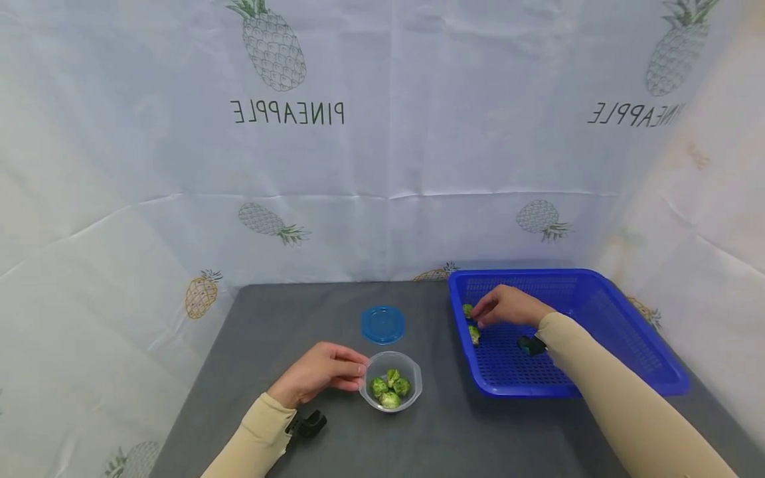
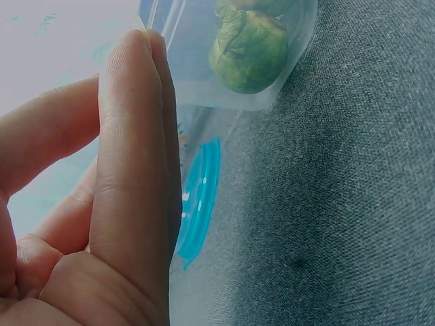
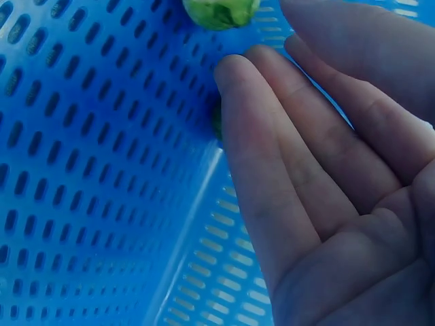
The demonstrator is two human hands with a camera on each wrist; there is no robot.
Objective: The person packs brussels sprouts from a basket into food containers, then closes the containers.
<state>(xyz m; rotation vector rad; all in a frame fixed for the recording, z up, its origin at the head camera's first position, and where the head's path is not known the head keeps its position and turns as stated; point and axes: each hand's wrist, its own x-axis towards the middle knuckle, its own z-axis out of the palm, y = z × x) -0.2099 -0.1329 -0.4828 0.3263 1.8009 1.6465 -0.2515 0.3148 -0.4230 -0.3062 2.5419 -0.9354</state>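
My left hand [image 1: 331,367] pinches the left rim of a small clear plastic container [image 1: 414,372]. Several Brussels sprouts [image 1: 390,399] lie inside it; in the left wrist view one sprout [image 2: 250,54] shows through the wall, close to the fingertips. My right hand [image 1: 507,306] reaches down into the blue basket [image 1: 556,390] near its left wall. Two Brussels sprouts are there: one [image 1: 468,311] beside the fingertips and one [image 1: 475,334] just below them. In the right wrist view the fingers are extended, with a sprout [image 3: 221,10] beyond the tips and nothing held.
A round blue lid [image 1: 383,324] lies on the grey table [image 1: 287,318] behind the container. The basket takes up the right side of the table. White curtains [image 1: 388,146] with pineapple prints hang behind and at both sides.
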